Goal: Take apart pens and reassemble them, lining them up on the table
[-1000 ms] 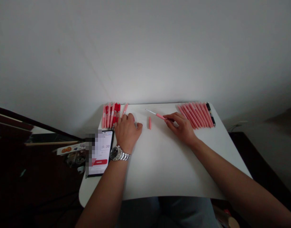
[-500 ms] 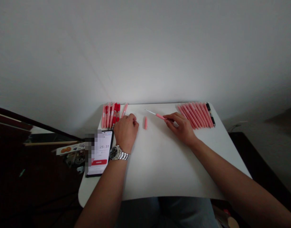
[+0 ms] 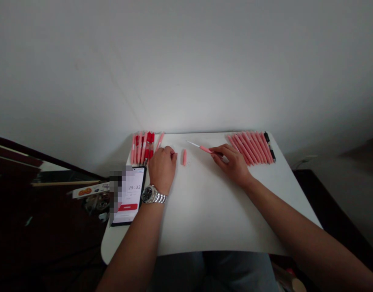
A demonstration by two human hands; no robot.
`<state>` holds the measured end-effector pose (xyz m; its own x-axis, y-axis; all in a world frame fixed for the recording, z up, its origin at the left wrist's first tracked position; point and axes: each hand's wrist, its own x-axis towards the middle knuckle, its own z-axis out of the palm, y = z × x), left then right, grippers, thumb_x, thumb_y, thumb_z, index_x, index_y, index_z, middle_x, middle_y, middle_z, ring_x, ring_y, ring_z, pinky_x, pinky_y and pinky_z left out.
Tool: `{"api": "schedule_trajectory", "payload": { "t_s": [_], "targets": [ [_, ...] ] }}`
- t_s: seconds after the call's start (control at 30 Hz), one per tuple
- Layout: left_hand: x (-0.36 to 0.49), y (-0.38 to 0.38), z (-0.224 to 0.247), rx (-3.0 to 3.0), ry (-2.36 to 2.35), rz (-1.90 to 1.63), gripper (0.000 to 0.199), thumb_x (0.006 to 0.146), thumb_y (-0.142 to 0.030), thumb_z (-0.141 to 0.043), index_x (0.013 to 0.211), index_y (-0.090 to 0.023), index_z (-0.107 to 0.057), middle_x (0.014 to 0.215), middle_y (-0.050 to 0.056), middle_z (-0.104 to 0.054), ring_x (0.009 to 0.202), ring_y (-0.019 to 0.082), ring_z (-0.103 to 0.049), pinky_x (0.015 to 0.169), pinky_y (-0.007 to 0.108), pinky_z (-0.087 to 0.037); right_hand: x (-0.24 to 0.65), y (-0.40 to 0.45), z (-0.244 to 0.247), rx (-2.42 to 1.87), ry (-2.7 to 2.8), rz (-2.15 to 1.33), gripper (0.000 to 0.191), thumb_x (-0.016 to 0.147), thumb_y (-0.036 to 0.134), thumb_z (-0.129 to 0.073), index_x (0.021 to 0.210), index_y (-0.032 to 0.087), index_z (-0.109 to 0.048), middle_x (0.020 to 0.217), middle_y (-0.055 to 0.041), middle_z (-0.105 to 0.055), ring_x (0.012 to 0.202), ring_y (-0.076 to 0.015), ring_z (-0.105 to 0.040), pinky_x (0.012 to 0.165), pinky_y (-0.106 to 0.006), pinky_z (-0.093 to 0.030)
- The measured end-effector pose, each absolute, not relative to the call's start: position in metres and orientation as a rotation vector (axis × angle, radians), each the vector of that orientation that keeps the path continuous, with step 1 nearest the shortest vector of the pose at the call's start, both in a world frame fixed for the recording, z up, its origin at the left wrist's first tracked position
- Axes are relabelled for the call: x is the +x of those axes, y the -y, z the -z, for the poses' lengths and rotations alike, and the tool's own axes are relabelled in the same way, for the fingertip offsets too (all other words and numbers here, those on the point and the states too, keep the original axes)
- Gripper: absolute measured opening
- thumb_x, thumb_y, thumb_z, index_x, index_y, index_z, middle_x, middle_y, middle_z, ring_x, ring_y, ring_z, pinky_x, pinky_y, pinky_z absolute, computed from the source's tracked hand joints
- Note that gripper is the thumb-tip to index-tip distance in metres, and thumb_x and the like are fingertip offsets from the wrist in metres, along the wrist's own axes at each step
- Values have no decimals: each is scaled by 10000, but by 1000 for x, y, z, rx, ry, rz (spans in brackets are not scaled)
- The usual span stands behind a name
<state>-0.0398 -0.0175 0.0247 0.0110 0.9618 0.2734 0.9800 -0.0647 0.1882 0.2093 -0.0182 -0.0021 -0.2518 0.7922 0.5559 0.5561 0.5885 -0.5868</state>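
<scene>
My right hand (image 3: 232,164) pinches the pink lower half of a pen (image 3: 205,149), whose thin white refill points up and left. Left of centre, my left hand (image 3: 162,167) rests on the table with its fingers curled; what they hold, if anything, is hidden. A short pink pen barrel piece (image 3: 184,157) lies just right of my left hand, with a tiny clear item (image 3: 189,164) beside it. Behind my left hand a pink pen (image 3: 159,140) lies partly covered.
Pink and red pens (image 3: 139,149) lie in a row at the table's back left. Several pink pens (image 3: 250,148) and a black pen (image 3: 270,147) lie at the back right. A phone (image 3: 130,198) sits by my left wrist on the white table (image 3: 217,227), against a wall.
The short pink barrel piece has shifted slightly left, and the tiny clear item now shows apart from it. My left hand has moved a little. My right hand has stayed nearly still.
</scene>
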Motion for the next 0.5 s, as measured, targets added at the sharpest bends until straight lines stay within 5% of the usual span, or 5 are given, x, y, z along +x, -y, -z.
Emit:
{"api": "schedule_trajectory", "payload": {
  "t_s": [0.3,0.5],
  "targets": [
    [-39,17,-22,-2196,2088,524,171,992,-286,-511,957,-184,-644,978,117,-696,938,290,-660,776,377,-479,211,18,2,-1086,1945,-346,205,1007,302,-559,1126,206,-695,934,-82,-675,812,-193,-650,728,-344,-556],
    [-39,10,-16,-2345,2041,910,139,1008,-259,-481,947,-197,-588,948,80,-683,926,233,-646,833,350,-489,209,18,-1,-1069,1959,-344,190,1005,281,-562,1105,191,-697,907,-75,-662,775,-179,-638,704,-326,-551]
  ]
}}
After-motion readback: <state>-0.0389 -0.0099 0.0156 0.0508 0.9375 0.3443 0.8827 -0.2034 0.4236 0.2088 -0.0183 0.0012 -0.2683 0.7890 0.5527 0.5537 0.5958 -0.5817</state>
